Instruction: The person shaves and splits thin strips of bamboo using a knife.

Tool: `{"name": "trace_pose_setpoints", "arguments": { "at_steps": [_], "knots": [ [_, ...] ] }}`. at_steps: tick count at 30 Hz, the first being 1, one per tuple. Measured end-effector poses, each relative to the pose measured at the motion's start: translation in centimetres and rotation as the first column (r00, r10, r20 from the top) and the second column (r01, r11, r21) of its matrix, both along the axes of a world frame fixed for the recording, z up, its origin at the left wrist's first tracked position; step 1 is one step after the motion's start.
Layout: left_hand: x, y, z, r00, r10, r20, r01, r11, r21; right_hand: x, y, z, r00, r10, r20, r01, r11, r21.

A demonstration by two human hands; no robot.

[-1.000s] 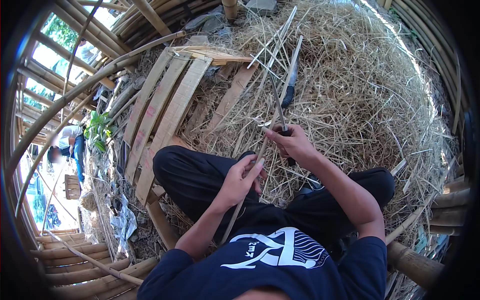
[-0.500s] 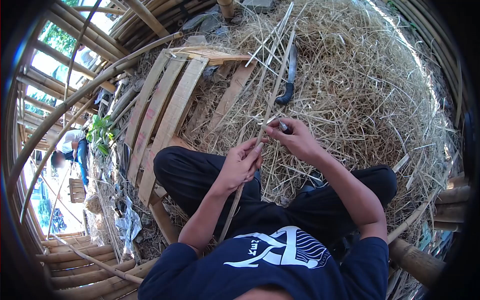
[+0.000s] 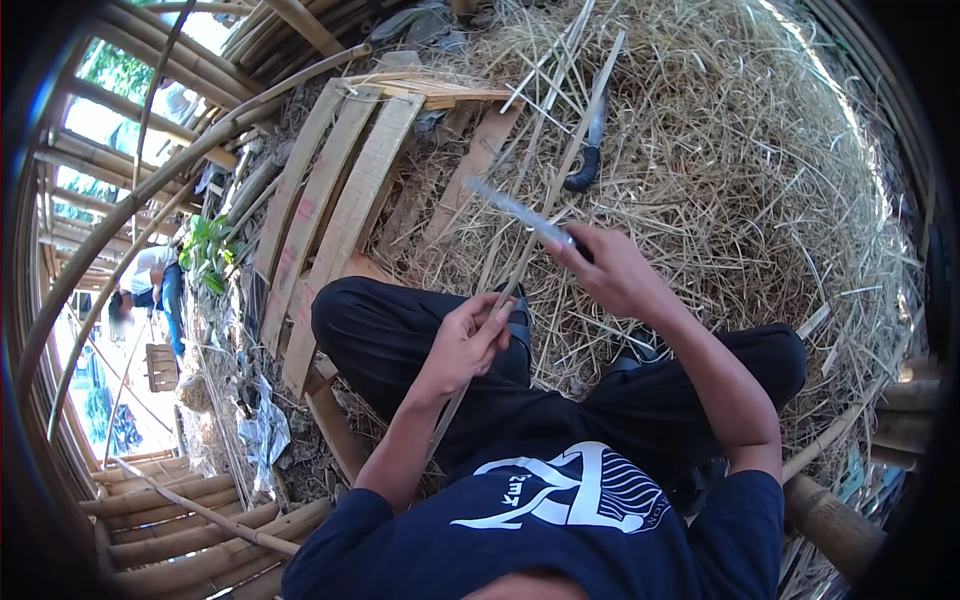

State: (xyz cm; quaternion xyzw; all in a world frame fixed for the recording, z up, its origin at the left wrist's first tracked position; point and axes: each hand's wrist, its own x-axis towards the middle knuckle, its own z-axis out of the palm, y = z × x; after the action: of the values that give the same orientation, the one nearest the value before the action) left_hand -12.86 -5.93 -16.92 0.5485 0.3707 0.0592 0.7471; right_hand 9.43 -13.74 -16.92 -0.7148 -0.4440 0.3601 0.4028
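My left hand (image 3: 467, 343) is closed round a long, thin bamboo strip (image 3: 565, 170), which runs from beside my shirt up over the straw. My right hand (image 3: 612, 268) grips a knife (image 3: 515, 211) by its dark handle. The blade points up and to the left, crossing the strip a little above my left hand. A second blade with a curved black handle (image 3: 582, 170) lies on the straw just right of the strip's upper part.
Curved wooden slats (image 3: 345, 190) stand at my left, near a green plant (image 3: 207, 252). Straw and shavings (image 3: 720, 200) cover the ground ahead. Bamboo poles (image 3: 200, 520) frame both sides. Another person (image 3: 160, 290) bends over at the far left.
My right hand has moved slightly right and turned, so the knife blade now points up-left across the strip. The strip's upper end has swung right. My left hand has shifted slightly down and left.
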Motion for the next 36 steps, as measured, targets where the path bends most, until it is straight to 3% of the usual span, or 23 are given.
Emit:
{"name": "trace_pose_setpoints", "arguments": {
  "at_steps": [2,3,11,16,20,22,23,24,25,26,27,29,30,32,34,36],
  "knots": [
    [0.2,0.6,-0.1,1.000,0.020,-0.009,-0.020,0.999,0.045,-0.9,-0.5,-0.2,0.937,0.223,0.270,-0.226,0.974,-0.020],
    [0.2,0.9,0.0,0.999,0.043,-0.001,-0.043,0.999,0.029,-1.5,-0.7,-1.0,0.935,0.216,0.282,-0.240,0.969,0.056],
    [1.2,1.6,0.6,0.999,0.048,0.018,-0.049,0.993,0.110,-2.4,-0.6,-3.2,0.920,0.228,0.319,-0.267,0.960,0.086],
    [1.7,1.5,1.1,0.998,0.050,0.032,-0.051,0.998,0.040,-1.7,-0.3,-3.9,0.926,0.202,0.319,-0.261,0.953,0.155],
    [1.1,1.2,0.3,0.998,0.069,-0.007,-0.069,0.996,-0.049,-0.4,0.1,-5.4,0.895,0.231,0.381,-0.288,0.953,0.098],
    [0.2,1.4,0.0,0.996,0.088,-0.007,-0.088,0.994,-0.059,0.1,0.5,-6.7,0.830,0.246,0.500,-0.285,0.959,0.000],
    [-0.4,1.4,0.0,0.994,0.112,-0.009,-0.112,0.991,-0.070,0.9,1.1,-7.2,0.905,0.191,0.379,-0.158,0.981,-0.115],
    [-1.0,1.0,0.5,0.994,0.105,-0.009,-0.106,0.992,-0.067,3.2,1.6,-7.5,0.935,0.030,0.354,0.071,0.960,-0.269],
    [-2.1,0.1,1.3,0.995,0.093,-0.030,-0.096,0.990,-0.107,7.3,1.8,-9.4,0.923,-0.219,0.315,0.311,0.908,-0.281],
    [-3.6,-0.5,2.0,0.995,0.085,-0.054,-0.092,0.986,-0.140,10.4,0.6,-8.4,0.844,-0.306,0.440,0.385,0.917,-0.101],
    [-4.9,-0.4,2.3,0.999,0.043,-0.031,-0.046,0.992,-0.118,12.0,0.3,-6.5,0.831,-0.443,0.337,0.486,0.873,-0.051],
    [-5.6,0.8,2.2,0.994,0.102,-0.029,-0.104,0.992,-0.076,12.2,0.6,-4.4,0.744,-0.569,0.350,0.504,0.822,0.265],
    [-5.5,0.9,1.8,0.989,0.147,-0.021,-0.148,0.988,-0.040,11.4,1.0,-4.4,0.756,-0.545,0.363,0.482,0.838,0.256],
    [-4.6,1.2,1.4,0.986,0.169,-0.003,-0.169,0.984,-0.052,8.8,1.0,-4.3,0.946,-0.324,-0.011,0.307,0.885,0.349],
    [-3.2,1.2,1.5,0.985,0.173,-0.002,-0.173,0.984,0.034,4.1,0.3,-2.0,0.994,-0.086,0.070,0.075,0.986,0.149],
    [-2.4,1.4,1.4,0.988,0.154,0.020,-0.155,0.987,0.033,0.7,0.3,-0.3,0.968,0.166,0.187,-0.168,0.986,-0.006]
  ]
}}
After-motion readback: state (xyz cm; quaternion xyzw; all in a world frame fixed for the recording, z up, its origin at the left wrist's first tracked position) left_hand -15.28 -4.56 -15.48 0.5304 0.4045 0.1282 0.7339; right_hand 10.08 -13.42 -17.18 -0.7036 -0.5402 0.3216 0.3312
